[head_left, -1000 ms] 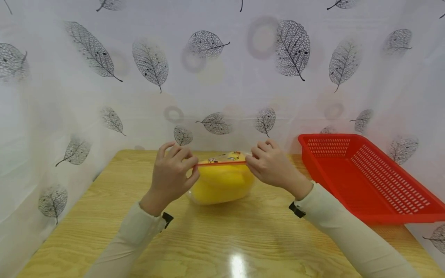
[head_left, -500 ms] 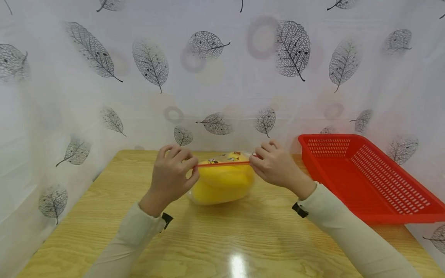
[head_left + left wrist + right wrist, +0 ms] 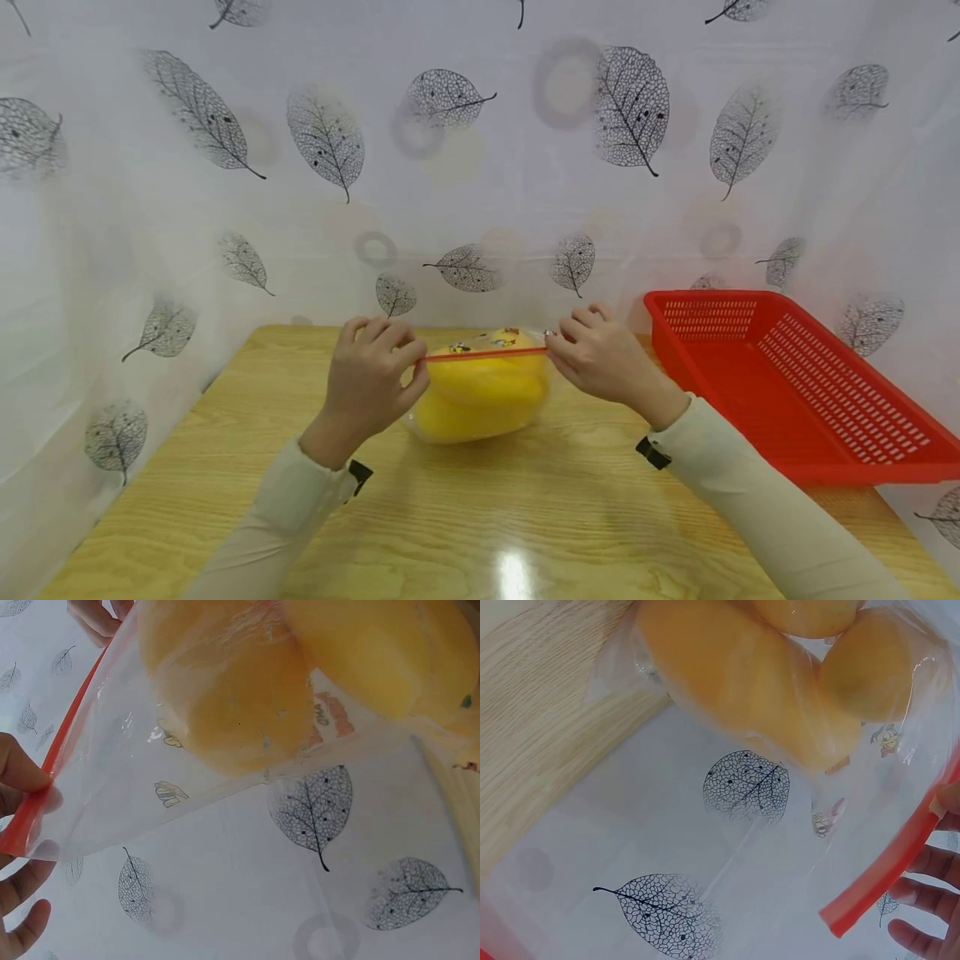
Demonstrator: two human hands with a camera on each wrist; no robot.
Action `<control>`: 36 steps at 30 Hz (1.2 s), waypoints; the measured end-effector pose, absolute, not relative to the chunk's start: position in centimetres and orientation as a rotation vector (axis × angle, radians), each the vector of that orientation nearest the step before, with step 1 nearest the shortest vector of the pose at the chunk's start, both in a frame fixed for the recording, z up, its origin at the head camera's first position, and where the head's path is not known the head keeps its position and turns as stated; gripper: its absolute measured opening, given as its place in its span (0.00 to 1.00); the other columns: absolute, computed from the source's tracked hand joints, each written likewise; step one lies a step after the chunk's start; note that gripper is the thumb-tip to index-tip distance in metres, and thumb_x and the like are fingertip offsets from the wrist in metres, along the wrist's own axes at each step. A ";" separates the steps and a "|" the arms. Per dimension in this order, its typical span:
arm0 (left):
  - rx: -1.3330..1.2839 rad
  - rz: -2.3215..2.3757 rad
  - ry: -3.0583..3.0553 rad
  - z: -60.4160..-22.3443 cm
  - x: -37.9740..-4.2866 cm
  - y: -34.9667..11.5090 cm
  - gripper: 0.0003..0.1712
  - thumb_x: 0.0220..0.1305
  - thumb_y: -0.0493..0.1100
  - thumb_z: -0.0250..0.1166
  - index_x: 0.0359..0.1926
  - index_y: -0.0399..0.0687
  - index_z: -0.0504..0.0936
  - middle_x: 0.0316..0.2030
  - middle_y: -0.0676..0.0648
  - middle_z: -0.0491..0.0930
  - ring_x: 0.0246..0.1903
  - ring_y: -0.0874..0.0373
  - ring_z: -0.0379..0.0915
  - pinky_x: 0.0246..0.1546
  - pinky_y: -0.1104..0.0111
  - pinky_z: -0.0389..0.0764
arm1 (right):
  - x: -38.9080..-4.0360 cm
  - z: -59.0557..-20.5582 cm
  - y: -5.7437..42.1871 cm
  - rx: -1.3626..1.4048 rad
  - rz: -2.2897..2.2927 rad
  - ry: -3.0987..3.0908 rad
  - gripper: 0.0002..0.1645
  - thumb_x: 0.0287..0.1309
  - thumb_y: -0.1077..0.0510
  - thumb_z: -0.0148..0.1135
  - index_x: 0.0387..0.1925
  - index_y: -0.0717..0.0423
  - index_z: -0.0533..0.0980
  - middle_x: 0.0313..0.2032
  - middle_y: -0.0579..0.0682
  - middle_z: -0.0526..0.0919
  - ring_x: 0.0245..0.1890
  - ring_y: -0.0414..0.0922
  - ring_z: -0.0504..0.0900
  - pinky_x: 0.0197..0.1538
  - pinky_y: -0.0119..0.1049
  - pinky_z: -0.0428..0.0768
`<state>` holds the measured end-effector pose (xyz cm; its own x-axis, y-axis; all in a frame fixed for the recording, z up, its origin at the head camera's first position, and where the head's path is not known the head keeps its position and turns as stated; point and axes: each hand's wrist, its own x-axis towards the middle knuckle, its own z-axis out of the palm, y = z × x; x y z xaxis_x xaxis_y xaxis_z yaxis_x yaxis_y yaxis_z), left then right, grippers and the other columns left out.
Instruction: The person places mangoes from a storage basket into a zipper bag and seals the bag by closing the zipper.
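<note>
A clear zip bag (image 3: 480, 400) with a red closure strip (image 3: 487, 354) and small cartoon prints sits at the table's far middle. Several smooth yellow fruits, mango-like in shape, fill it; one fruit (image 3: 240, 705) shows through the plastic in the left wrist view, another fruit (image 3: 735, 667) in the right wrist view. My left hand (image 3: 371, 383) pinches the strip's left end between thumb and finger. Further along, toward the right end, my right hand (image 3: 600, 358) pinches the same strip, whose tip sticks out past the fingers. The strip is stretched straight between both hands.
A red plastic basket (image 3: 795, 392) with slotted sides stands at the right of the wooden table (image 3: 465, 517). Behind the table hangs a white curtain (image 3: 495, 183) printed with leaves. Black bands are on both wrists.
My right hand has slid a little to the right along the red strip, leaving more of it showing between the hands. The left hand keeps its place.
</note>
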<state>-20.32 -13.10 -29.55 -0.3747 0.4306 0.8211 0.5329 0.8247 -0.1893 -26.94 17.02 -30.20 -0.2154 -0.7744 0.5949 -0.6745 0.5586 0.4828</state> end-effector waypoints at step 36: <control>-0.717 -0.141 -2.013 -29.6 -20.2 -13.4 0.02 0.46 0.37 0.63 0.21 0.47 0.78 0.23 0.49 0.72 0.27 0.52 0.69 0.33 0.59 0.71 | -27.6 -30.5 18.9 1.230 -0.057 -1.949 0.18 0.65 0.52 0.45 0.28 0.56 0.76 0.22 0.52 0.73 0.24 0.48 0.67 0.27 0.36 0.69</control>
<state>-20.25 -13.35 -29.57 -0.3672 0.4294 0.8251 0.5406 0.8204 -0.1864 -27.63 18.87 -30.54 -0.1950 -0.7714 0.6057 -0.7351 0.5238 0.4305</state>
